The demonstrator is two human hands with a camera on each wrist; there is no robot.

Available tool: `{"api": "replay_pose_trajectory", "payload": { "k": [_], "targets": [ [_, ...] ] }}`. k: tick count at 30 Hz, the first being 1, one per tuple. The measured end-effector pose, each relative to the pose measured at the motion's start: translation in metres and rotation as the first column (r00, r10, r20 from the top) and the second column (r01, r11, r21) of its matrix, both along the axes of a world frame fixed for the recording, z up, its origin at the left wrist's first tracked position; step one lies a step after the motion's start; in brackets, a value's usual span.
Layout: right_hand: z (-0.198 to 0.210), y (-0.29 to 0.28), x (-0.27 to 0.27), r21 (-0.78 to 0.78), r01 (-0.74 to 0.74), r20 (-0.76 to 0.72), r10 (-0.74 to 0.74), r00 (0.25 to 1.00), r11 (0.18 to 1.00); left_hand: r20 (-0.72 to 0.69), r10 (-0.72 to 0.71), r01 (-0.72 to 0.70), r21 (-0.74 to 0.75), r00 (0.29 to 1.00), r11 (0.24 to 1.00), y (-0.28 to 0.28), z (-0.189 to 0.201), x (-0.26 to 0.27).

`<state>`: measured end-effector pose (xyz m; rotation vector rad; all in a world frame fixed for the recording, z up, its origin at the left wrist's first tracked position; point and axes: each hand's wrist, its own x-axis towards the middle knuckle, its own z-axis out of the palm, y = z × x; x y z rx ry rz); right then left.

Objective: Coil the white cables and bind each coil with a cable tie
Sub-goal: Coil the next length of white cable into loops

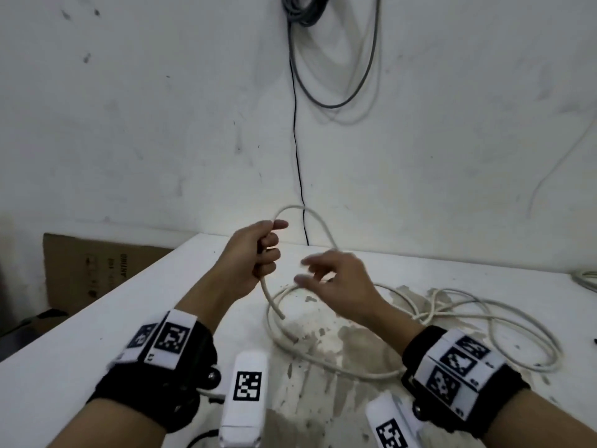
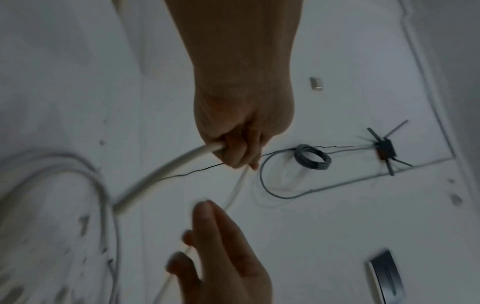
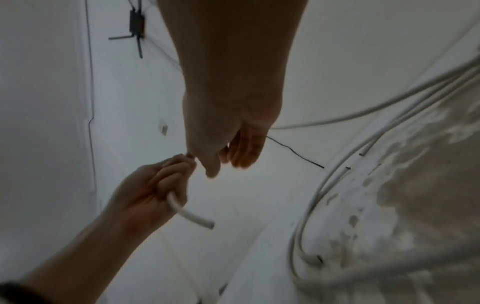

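Observation:
My left hand (image 1: 269, 250) is raised above the white table (image 1: 97, 334) and grips a thick white cable (image 1: 297, 207) in its fist. The cut end (image 1: 274, 305) hangs just below the fist. From the fist the cable arcs up and over to my right hand (image 1: 310, 270). That hand hovers beside the left with its fingers loosely spread; the cable runs past them and no grip shows. The rest of the cable lies in loose tangled loops (image 1: 431, 313) on the table. The left wrist view shows the fist (image 2: 239, 148) on the cable (image 2: 168, 170). No cable tie is in view.
The tabletop has worn, stained patches under the loops. A cardboard box (image 1: 97, 266) stands beyond the table's left edge. On the wall hang a grey cable coil (image 1: 303, 11), a thin black wire (image 1: 295, 140) and a router (image 2: 384, 149). Another cable (image 1: 586, 279) lies at the right edge.

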<state>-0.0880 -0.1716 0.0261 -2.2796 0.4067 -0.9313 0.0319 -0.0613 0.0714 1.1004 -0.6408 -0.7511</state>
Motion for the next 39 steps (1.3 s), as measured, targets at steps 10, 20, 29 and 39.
{"api": "replay_pose_trajectory", "payload": {
  "k": [10,20,29,39],
  "targets": [
    [0.032,-0.027,0.009,0.029,0.513,0.317,-0.495,0.809,0.858,0.146,-0.281,0.305,-0.182,0.948,0.935,0.019,0.047,-0.023],
    [-0.013,-0.052,-0.025,-0.041,0.014,0.130,-0.009,0.991,0.999,-0.391,-0.410,-0.067,-0.785,0.824,0.615,-0.003,0.051,0.008],
    [0.030,-0.041,-0.053,-0.693,-0.020,-0.023,0.006,1.000,0.721,0.418,0.352,-0.139,-0.462,0.837,0.876,-0.029,0.037,-0.022],
    [0.092,-0.052,-0.066,-0.848,-0.061,-0.029,0.069,0.997,0.526,0.933,-0.053,-0.125,0.104,0.356,0.987,-0.044,0.013,-0.048]
  ]
}}
